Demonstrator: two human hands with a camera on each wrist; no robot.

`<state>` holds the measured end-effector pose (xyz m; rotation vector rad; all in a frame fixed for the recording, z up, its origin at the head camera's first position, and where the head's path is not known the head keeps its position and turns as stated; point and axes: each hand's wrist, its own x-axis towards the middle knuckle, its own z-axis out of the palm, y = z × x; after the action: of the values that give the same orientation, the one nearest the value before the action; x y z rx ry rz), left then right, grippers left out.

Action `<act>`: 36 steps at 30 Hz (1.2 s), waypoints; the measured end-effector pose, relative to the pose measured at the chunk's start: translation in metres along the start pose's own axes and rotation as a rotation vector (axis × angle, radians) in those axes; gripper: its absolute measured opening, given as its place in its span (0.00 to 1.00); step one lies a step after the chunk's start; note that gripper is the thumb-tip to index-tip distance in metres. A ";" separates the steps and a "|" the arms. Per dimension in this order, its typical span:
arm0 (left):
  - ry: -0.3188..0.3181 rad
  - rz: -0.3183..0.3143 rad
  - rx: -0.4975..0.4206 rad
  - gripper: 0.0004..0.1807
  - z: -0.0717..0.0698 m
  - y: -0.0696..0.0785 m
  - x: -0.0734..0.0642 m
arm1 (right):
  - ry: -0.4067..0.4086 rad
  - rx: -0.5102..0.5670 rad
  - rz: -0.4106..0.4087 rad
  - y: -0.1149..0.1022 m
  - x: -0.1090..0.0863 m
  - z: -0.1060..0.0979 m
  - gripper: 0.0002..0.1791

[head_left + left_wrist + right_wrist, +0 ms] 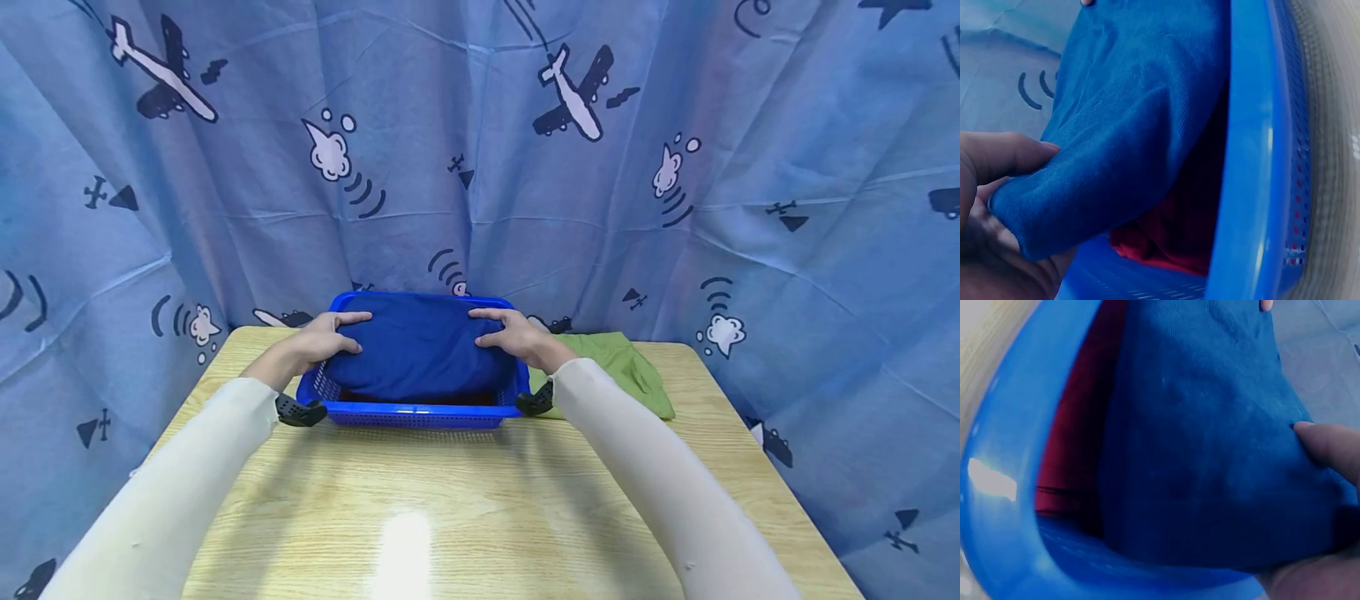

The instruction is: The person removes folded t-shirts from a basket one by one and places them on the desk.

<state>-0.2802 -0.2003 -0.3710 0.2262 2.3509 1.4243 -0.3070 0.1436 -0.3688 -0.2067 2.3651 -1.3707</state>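
A folded dark blue cloth (420,346) lies in the mouth of a blue plastic basket (420,409). At its left end my left hand (318,340) grips the fold, thumb on top and the other fingers underneath in the left wrist view. The opposite end is held by my right hand (521,335), its thumb over the upper face and fingers below. Under the blue cloth, a red cloth (1169,228) shows inside the basket, mostly hidden; the right wrist view catches a strip of this red cloth (1069,456) along the near wall.
A green cloth (618,367) lies on the wooden table (360,500) just right of the basket, partly behind my right wrist. Behind the table's far edge hangs a blue curtain (420,167) printed with planes. Black straps (300,411) sit at both wrists.
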 end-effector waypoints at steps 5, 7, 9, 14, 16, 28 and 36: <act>-0.013 -0.005 -0.045 0.41 -0.003 0.006 -0.002 | -0.013 0.024 0.003 -0.004 -0.004 -0.008 0.31; -0.014 0.003 -0.059 0.41 -0.004 0.008 -0.002 | -0.024 0.047 -0.005 -0.007 -0.004 -0.011 0.31; -0.015 0.008 -0.070 0.41 -0.004 0.009 -0.002 | -0.030 0.064 -0.012 -0.009 -0.006 -0.013 0.32; -0.010 0.009 -0.077 0.41 -0.004 0.015 -0.005 | -0.053 0.113 -0.006 -0.013 -0.009 -0.019 0.32; -0.005 0.008 -0.081 0.40 -0.004 0.018 -0.006 | -0.061 0.135 -0.003 -0.014 -0.010 -0.021 0.33; -0.009 0.048 -0.130 0.40 -0.012 0.039 -0.009 | -0.059 0.162 -0.032 -0.033 -0.020 -0.041 0.33; -0.039 0.049 -0.187 0.40 -0.011 0.057 -0.007 | -0.045 0.152 -0.032 -0.043 -0.032 -0.060 0.33</act>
<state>-0.2815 -0.1847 -0.3142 0.2588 2.1785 1.6368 -0.3051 0.1794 -0.2968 -0.2307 2.2183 -1.5375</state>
